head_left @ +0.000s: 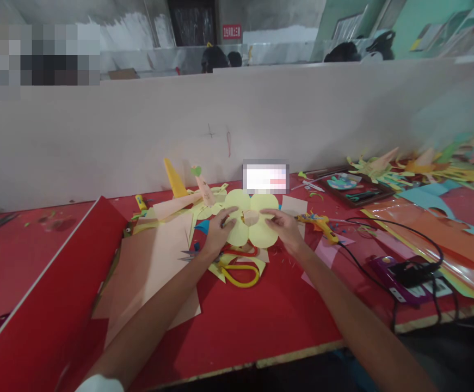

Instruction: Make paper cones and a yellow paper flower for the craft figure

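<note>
A pale yellow paper flower [250, 222] with round petals lies on the red table [261, 316]. My left hand [219, 228] presses on its left petals with fingers curled, pinching the paper's edge. My right hand [283, 226] rests on the right petals, fingers closed over the paper near the centre. Yellow-handled scissors [240, 272] lie just in front of the flower, between my forearms. A yellow glue gun [320, 223] lies right of my right hand.
Peach paper sheets [155, 261] and a red board [44, 305] lie at the left. A black cable and adapter [412, 269] sit at the right near coloured sheets [444, 228]. Paper cones [175, 179] and cut shapes stand by the white partition [220, 120].
</note>
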A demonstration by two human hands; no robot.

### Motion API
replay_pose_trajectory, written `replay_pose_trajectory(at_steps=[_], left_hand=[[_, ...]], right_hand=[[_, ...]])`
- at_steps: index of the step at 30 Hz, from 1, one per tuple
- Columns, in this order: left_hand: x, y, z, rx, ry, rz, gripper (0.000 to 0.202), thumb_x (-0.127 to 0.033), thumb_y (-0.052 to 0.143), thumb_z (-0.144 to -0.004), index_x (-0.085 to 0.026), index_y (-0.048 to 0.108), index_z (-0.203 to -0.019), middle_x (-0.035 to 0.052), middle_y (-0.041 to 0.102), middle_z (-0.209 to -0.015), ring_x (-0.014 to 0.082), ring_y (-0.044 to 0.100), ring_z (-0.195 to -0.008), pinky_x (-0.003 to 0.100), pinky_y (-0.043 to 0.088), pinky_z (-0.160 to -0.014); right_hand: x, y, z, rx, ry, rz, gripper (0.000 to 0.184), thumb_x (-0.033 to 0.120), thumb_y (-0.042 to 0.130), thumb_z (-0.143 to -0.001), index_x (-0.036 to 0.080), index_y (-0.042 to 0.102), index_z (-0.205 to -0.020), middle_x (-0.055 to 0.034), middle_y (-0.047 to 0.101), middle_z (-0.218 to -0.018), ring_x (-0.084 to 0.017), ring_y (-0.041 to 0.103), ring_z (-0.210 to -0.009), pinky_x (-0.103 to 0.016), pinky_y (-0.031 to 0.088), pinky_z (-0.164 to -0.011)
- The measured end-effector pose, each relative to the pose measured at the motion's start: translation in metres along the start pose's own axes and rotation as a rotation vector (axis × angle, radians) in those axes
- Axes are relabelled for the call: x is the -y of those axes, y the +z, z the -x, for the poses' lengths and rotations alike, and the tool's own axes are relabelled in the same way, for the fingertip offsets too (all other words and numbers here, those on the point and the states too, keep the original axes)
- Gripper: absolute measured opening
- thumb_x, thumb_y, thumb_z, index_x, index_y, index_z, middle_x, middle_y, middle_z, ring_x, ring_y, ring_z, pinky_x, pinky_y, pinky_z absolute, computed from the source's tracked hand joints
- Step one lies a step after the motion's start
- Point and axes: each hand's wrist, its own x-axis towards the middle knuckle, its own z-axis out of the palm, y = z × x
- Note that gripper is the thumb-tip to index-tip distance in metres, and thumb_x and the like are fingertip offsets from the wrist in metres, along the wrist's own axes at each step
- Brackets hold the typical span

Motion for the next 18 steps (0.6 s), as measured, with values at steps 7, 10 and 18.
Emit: replay_pose_trajectory(at_steps=[7,10,18], left_hand=[[-0.004,0.0,0.001,-0.016,-0.092,0.119,0.038,-0.029,0.07,-0.086,-0.022,0.076,-0.123,0.0091,0.07,-0.137,0.0256,0.065,-0.124,0.035,0.051,-0.103],[-0.007,0.0,0.003,-0.016,-0.14,0.169,0.041,-0.029,0.071,-0.085,-0.02,0.075,-0.125,0.0097,0.073,-0.13,0.0239,0.068,-0.113,0.033,0.054,-0.094],[-0.014,0.002,0.005,0.025,-0.239,0.3,0.054,-0.03,0.074,-0.08,-0.02,0.073,-0.133,0.0078,0.078,-0.114,0.0186,0.069,-0.083,0.026,0.053,-0.066]], right_hand=[[0.003,-0.001,0.001,0.003,0.039,0.009,0.04,0.041,0.075,-0.078,0.023,0.08,-0.113,-0.0004,0.064,-0.071,-0.016,0.049,-0.062,-0.029,0.039,-0.058],[0.003,0.0,0.002,0.0,0.067,-0.04,0.04,0.04,0.076,-0.077,0.024,0.081,-0.114,0.0005,0.063,-0.069,-0.016,0.049,-0.061,-0.029,0.04,-0.058],[0.005,-0.001,0.004,-0.01,0.128,-0.132,0.045,0.033,0.076,-0.075,0.025,0.08,-0.119,-0.0009,0.072,-0.079,-0.019,0.059,-0.066,-0.031,0.046,-0.06]])
